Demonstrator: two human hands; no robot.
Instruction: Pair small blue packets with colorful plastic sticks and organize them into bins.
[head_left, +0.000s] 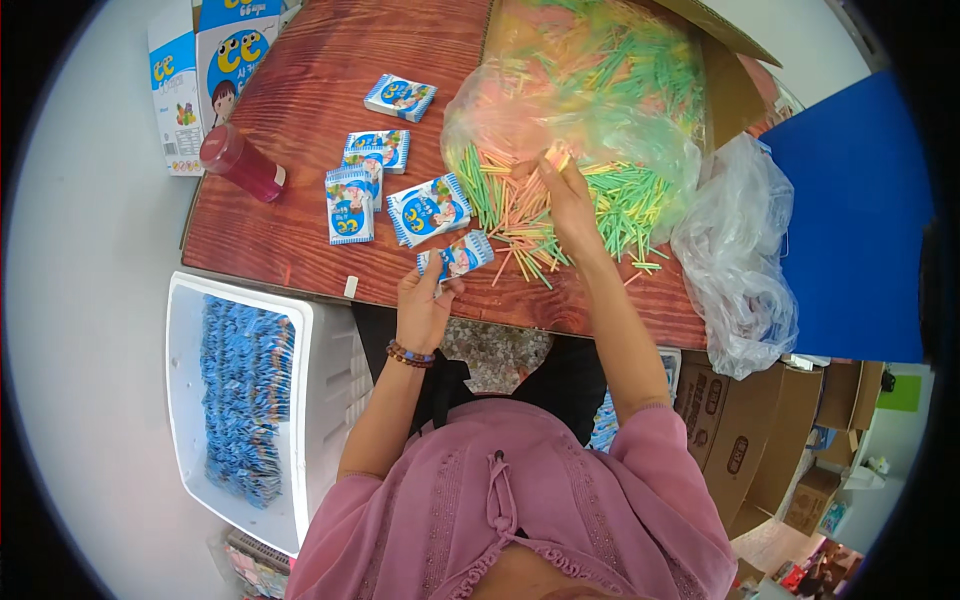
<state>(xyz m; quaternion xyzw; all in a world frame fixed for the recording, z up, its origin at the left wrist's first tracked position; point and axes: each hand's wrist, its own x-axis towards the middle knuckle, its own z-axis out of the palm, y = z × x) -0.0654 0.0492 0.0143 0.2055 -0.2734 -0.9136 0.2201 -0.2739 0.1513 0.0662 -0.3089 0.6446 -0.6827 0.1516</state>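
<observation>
A small blue-and-white packet (466,256) is pinched between the thumb and fingers of my left hand (426,303), over the table's front edge. My right hand (566,198) is closed round a bunch of short pastel sticks (556,156), whose tips show pink and yellow. Beneath and around that hand spreads a heap of loose pink, green and yellow sticks (630,205), spilling from a big clear plastic bag (570,90). Just beyond my left hand lies a pair of stacked packets (430,208). More packets (350,205) lie overlapping to their left, and another stack (400,97) sits farther back.
A pink-red bottle (243,163) lies at the wooden table's (330,60) left edge, near printed boxes (205,90). A white bin (310,400) full of blue packets stands at lower left. Crumpled clear plastic (740,250), a blue panel (850,220) and cardboard boxes (740,430) are on the right.
</observation>
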